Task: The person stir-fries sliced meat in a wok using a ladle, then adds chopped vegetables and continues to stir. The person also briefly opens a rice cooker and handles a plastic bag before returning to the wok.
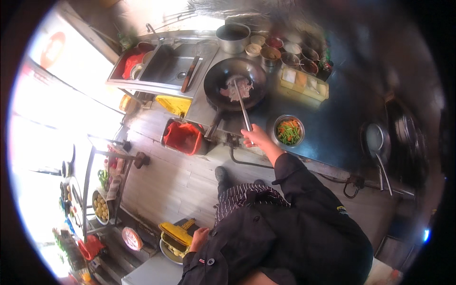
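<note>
My right hand (pixel 258 136) grips the metal handle of a long-handled cooking utensil (pixel 242 103). The utensil's far end rests among pale pink meat slices (pixel 239 89) inside a dark wok (pixel 217 76); its head is hard to make out. The wok sits on the stove, its own handle (pixel 214 124) pointing toward me. Right of that hand stands a steel bowl (pixel 302 129) of cut green and orange vegetables (pixel 289 131). Down by my left side is my left hand (pixel 200 238), beside a yellow plastic object (pixel 176 233) over a bowl; its fingers are partly hidden.
A steel sink (pixel 162 67) lies left of the wok, with a wooden-handled strainer (pixel 190 73) across its edge. Behind are a large pot (pixel 233 40) and several seasoning bowls (pixel 270 54). A divided condiment box (pixel 304 84) stands right. Below the counter is a red-lined bin (pixel 182 138).
</note>
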`<act>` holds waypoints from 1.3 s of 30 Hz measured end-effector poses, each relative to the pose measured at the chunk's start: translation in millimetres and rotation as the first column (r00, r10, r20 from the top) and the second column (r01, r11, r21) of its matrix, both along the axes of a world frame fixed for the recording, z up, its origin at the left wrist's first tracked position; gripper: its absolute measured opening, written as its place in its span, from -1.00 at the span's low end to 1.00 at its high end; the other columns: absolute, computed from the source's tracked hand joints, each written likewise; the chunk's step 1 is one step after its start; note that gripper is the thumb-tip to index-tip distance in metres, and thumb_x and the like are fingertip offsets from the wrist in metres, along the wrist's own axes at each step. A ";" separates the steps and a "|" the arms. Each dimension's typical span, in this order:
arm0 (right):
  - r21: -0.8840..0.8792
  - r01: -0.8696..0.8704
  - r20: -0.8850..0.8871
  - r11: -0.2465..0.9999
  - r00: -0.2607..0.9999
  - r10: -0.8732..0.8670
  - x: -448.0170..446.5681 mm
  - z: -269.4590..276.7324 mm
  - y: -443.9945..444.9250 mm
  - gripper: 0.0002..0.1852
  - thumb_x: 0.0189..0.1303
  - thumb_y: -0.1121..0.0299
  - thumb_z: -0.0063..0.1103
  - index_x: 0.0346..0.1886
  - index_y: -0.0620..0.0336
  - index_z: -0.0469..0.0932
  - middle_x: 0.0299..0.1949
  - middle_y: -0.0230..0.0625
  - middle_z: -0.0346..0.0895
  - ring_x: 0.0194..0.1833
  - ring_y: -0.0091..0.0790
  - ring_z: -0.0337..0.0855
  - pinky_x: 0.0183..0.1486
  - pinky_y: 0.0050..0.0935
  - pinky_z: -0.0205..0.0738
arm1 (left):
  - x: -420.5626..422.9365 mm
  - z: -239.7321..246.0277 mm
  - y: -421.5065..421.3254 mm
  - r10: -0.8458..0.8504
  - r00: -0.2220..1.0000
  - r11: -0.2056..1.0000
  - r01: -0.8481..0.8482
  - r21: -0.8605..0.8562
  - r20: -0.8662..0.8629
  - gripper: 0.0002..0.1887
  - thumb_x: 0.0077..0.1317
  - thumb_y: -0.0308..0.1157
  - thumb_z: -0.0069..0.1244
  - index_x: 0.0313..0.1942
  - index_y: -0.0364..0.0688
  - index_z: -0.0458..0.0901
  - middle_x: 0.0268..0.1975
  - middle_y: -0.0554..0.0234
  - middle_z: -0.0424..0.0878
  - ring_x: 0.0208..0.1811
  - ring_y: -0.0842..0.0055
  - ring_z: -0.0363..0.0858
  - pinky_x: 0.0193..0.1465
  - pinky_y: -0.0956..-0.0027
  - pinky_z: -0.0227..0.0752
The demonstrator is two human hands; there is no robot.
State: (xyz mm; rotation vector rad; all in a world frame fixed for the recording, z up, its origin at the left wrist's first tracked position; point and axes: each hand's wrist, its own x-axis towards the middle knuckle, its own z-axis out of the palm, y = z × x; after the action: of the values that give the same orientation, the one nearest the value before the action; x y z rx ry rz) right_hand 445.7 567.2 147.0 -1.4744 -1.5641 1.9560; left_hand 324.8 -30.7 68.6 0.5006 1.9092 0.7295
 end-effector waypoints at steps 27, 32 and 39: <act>0.265 0.129 0.103 0.956 0.981 -0.161 2.3 97.7 -24.0 -0.49 0.44 0.34 0.12 0.41 0.24 0.45 -0.47 -0.27 0.62 -0.45 -0.45 0.60 -0.33 -0.37 0.50 | -314.6 -29.2 302.5 0.015 0.945 0.993 0.024 -0.116 0.327 -0.74 0.43 -0.40 0.08 0.07 -0.28 0.58 -0.15 0.14 0.75 -0.21 0.38 0.81 -0.28 0.40 0.64; 0.504 0.054 0.217 0.862 0.958 -0.187 5.6 85.2 -6.5 -0.50 0.43 0.32 0.14 0.40 0.22 0.46 -0.42 -0.13 0.63 -0.40 -0.31 0.66 -0.22 -0.32 0.55 | -289.2 -36.6 254.9 -0.336 0.907 0.935 0.354 -0.029 0.255 -0.81 0.41 -0.41 0.10 -0.06 -0.30 0.64 -0.26 0.19 0.74 -0.31 0.40 0.78 -0.35 0.40 0.59; 0.236 0.036 0.190 0.971 0.978 -0.082 41.9 106.3 -22.4 -0.50 0.43 0.34 0.14 0.41 0.20 0.46 -0.37 -0.18 0.64 -0.43 -0.39 0.64 -0.24 -0.38 0.55 | -304.3 -24.9 226.2 0.263 0.878 0.957 -0.184 -0.224 0.399 -0.75 0.48 -0.38 0.00 0.07 -0.28 0.56 -0.16 0.13 0.74 -0.18 0.33 0.80 -0.26 0.38 0.63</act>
State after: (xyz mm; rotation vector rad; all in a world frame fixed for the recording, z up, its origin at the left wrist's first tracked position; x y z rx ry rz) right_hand 487.6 544.8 253.4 -1.6361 -1.7396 1.5702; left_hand 20.5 195.5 43.7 -0.0045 1.6085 0.7362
